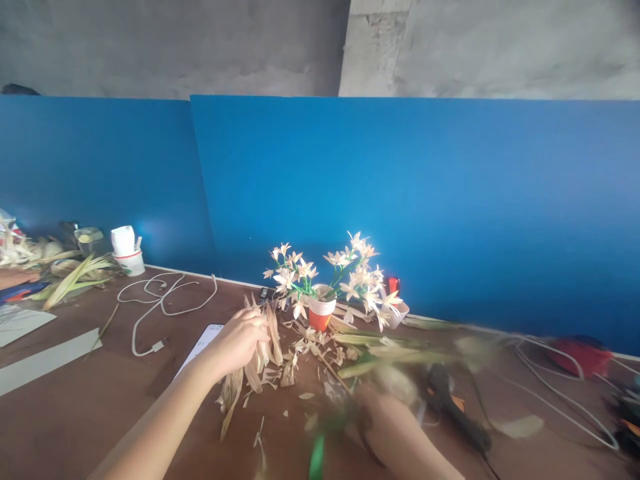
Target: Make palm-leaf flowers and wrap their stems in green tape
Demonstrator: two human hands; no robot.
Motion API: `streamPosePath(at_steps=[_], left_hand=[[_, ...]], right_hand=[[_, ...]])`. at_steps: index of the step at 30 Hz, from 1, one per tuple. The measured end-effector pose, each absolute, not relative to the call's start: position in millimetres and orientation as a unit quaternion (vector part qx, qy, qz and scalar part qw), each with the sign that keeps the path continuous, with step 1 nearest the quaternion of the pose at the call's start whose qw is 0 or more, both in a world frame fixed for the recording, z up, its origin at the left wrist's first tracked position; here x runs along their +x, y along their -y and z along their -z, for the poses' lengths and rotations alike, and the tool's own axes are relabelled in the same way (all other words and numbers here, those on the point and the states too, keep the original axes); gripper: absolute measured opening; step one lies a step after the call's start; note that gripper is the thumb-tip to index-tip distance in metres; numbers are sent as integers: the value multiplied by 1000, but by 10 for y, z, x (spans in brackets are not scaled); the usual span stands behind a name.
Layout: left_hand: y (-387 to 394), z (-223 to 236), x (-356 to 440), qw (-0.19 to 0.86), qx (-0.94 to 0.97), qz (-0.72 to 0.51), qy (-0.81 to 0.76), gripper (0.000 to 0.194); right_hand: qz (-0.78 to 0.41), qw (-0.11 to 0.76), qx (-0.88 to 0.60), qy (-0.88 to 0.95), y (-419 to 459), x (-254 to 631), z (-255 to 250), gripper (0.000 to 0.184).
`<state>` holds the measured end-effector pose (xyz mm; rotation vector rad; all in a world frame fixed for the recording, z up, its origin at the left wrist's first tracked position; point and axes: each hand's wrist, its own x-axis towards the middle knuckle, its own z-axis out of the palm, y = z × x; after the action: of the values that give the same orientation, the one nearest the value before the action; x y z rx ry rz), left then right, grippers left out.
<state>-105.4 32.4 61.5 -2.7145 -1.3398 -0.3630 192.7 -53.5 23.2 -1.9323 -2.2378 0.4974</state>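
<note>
My left hand (243,339) reaches over the pile in the middle of the table, its fingers curled round dried corn husks (274,337). More husk pieces lie scattered under and beside it. My right hand (373,407) is smeared by motion at the lower middle, so its fingers cannot be made out. Close to it shows a blurred bright green strip (317,459). Beyond both hands stands an orange and white paper cup (321,315) with pale husk flowers (361,283) on green stems. A phone (200,347) lies partly behind my left forearm.
A black glue gun (457,410) lies right of my right hand. White cables (163,298) coil at left, with more at right. Long green husk leaves (385,350) spread across the table toward the blue partition (400,193). At far left, another person's hand (17,278) shows.
</note>
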Motion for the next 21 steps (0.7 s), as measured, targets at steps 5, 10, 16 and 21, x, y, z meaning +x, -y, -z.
streamPosePath(at_steps=[5, 10, 16, 21], left_hand=[[-134, -564, -730, 91, -908, 164, 374, 32], [-22, -219, -481, 127, -936, 99, 313, 25], [-42, -223, -694, 94, -919, 74, 376, 25], [-43, -513, -764, 89, -897, 95, 422, 25]], right_hand=[[-152, 35, -634, 757, 435, 1837, -262, 20], [-154, -21, -619, 770, 411, 1799, -364, 16], [-181, -28, -624, 759, 443, 1933, -427, 10], [-139, 26, -649, 748, 343, 2086, -393, 5]])
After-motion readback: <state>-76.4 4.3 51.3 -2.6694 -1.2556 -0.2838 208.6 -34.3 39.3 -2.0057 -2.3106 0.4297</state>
